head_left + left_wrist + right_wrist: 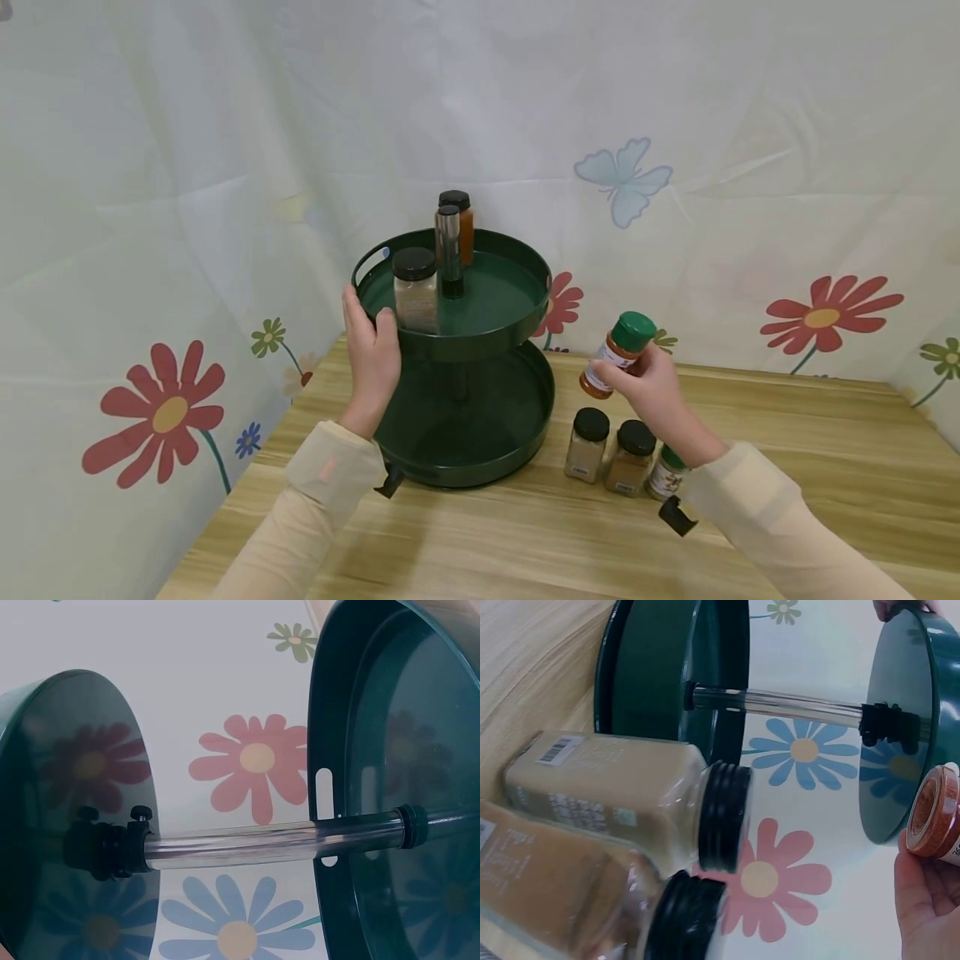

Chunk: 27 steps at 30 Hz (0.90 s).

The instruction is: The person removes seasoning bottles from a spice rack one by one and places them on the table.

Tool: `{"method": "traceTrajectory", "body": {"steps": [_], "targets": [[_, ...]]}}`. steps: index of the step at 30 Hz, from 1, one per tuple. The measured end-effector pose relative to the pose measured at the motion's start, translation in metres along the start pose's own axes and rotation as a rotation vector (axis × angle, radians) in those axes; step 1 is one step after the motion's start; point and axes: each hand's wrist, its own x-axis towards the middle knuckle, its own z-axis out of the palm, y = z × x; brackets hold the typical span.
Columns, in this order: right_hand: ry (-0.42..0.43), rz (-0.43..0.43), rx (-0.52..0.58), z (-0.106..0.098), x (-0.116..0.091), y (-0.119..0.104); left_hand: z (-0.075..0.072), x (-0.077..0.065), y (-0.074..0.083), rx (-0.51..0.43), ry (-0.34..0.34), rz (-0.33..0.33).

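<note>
Spice jar [618,356] with green cap is held tilted by the right hand [654,387], raised near two black-capped jars [587,456], right of the two-tier green tray stand [468,477]; left hand [375,358], fingers extended, touches the upper tray [480,346].

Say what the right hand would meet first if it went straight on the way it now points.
Likely the right side of the upper green tray, the green-capped jar in the right hand leading. Depth is unclear in the head view, so the jar might clear it instead.
</note>
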Motion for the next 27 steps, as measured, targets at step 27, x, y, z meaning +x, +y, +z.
{"method": "traceTrajectory", "body": {"steps": [27], "targets": [[-0.007,0.080,-0.086,-0.026,-0.020,0.019,-0.002,-0.004,0.004,0.014,0.003,0.005]]}}
